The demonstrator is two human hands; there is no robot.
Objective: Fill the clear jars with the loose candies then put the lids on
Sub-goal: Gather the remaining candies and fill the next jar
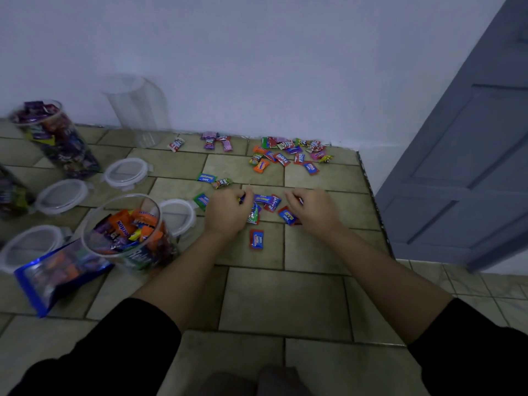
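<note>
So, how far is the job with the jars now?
Done: the far-left jar looks full. In hand: the near jar is partly filled, and the left hand and right hand gather candies. Left: a pile by the wall, the empty jar, and the lids lying off.

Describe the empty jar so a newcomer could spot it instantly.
Start at the white wall behind the tiled counter. At its foot, left of the scattered candies, stands the empty jar. Unlike the other jars, it holds no candy and looks almost see-through.
</note>
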